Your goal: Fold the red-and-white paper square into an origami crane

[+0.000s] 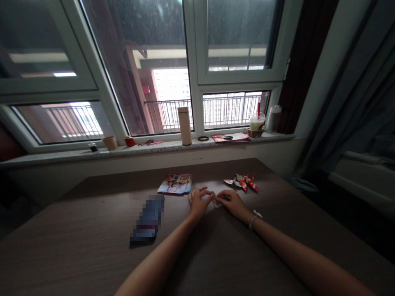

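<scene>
A small piece of folded paper (217, 203), printed in red and pale colours, lies between my hands on the dark table. My left hand (199, 202) pinches its left side between thumb and forefinger, the other fingers resting spread on the tabletop. From the right, my right hand (235, 203) grips the paper's upper right part with thumb and fingers together. The fingertips partly cover the paper, so its exact folded shape is hard to see. Just beyond my right hand sit several folded paper cranes (243, 183) in red and white. Behind my left hand lies a stack of colourful printed paper sheets (175, 184).
A blurred-out dark flat object (148, 222) rests left of my left forearm on the table (77, 230). Along the windowsill (154, 149) stand a beige bottle (184, 126), a paper cup (110, 142), scissors (227, 137) on red sheets, and a drink cup with straw (257, 122).
</scene>
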Tool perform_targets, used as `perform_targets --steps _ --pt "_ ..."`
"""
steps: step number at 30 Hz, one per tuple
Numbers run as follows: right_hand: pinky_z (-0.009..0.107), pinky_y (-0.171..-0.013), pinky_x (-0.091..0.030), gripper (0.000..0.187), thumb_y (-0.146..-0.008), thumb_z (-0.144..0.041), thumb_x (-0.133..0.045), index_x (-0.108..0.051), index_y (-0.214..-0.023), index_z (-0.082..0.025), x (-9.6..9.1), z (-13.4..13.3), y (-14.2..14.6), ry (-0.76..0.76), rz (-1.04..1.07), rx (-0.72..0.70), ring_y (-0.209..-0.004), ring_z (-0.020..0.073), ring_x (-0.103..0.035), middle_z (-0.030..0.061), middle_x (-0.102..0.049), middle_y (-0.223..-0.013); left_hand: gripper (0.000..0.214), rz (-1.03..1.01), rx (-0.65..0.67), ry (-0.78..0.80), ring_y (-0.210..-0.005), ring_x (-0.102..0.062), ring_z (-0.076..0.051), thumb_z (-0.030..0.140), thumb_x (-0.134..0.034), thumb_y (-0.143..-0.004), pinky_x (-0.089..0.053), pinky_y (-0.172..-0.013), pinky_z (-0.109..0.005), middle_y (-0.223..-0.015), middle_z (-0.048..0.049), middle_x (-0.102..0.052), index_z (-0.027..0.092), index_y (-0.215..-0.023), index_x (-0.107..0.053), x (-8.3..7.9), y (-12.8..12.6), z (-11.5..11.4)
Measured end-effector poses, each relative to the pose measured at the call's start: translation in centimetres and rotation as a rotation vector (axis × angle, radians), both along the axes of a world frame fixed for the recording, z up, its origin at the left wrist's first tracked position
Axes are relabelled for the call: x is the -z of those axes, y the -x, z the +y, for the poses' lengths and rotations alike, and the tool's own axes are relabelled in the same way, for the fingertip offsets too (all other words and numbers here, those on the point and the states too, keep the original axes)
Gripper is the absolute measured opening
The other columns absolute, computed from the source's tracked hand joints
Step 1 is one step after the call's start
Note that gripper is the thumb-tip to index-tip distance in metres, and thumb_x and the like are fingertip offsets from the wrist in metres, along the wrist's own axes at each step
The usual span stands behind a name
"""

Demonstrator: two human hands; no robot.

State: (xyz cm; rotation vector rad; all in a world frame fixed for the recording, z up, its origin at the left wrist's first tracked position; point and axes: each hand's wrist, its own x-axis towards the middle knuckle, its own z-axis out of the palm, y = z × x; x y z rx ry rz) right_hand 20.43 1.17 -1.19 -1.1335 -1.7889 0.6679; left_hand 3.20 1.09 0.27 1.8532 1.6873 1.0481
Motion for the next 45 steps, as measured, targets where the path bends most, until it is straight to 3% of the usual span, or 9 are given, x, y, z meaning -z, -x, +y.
perform_targets --steps 9,18,25,30,45 --pt "0.034 -0.083 -0.043 0.026 -0.082 -0.042 -0.064 -0.073 -0.079 -0.018 0.5 0.3 0.0 0.019 0.017 -0.020 -0.079 0.0202 -0.065 0.0041 -0.073 -0.078 0.010 -0.019 0.009 0.021 -0.128 -0.047 -0.025 0.033 -0.066 -0.081 -0.019 -0.115 -0.053 -0.130 -0.0001 -0.063 0.029 -0.085 -0.074 -0.4 0.0 -0.2" --pt "0.036 -0.090 -0.039 0.027 -0.078 -0.045 -0.067 -0.075 -0.080 -0.019 0.7 0.4 -0.2 0.038 -0.041 -0.008 -0.086 0.0220 -0.064 0.0052 -0.074 -0.083 0.010 0.010 -0.011 0.004 -0.126 -0.049 -0.024 0.030 -0.065 -0.082 -0.025 -0.113 -0.047 -0.131 -0.0008 -0.062 0.028 -0.086 -0.074 -0.3 0.1 0.1" --pt "0.038 -0.093 -0.037 0.025 -0.077 -0.044 -0.067 -0.075 -0.078 -0.020 0.6 0.3 -0.3 0.055 -0.056 -0.020 -0.090 0.0239 -0.063 0.0055 -0.074 -0.084 0.010 0.033 -0.014 0.008 -0.131 -0.044 -0.026 0.032 -0.068 -0.080 -0.019 -0.116 -0.050 -0.134 -0.0012 -0.060 0.027 -0.083 -0.075 0.5 0.0 0.6" --pt "0.041 -0.098 -0.033 0.025 -0.077 -0.045 -0.068 -0.076 -0.078 -0.021 0.5 0.2 -0.3 0.071 -0.071 -0.028 -0.099 0.0257 -0.062 0.0055 -0.074 -0.087 0.007 0.036 -0.008 0.027 -0.133 -0.043 -0.027 0.030 -0.069 -0.078 -0.018 -0.117 -0.050 -0.136 -0.0012 -0.059 0.026 -0.079 -0.075 0.3 0.1 0.4" --pt "0.038 -0.092 -0.037 0.027 -0.077 -0.045 -0.068 -0.074 -0.080 -0.019 1.1 0.8 -0.5 0.054 -0.059 -0.005 -0.084 0.0214 -0.063 0.0046 -0.073 -0.080 0.007 0.026 -0.023 0.007 -0.131 -0.045 -0.026 0.030 -0.072 -0.078 -0.021 -0.116 -0.049 -0.134 0.0001 -0.061 0.029 -0.082 -0.077 0.2 0.0 0.5"
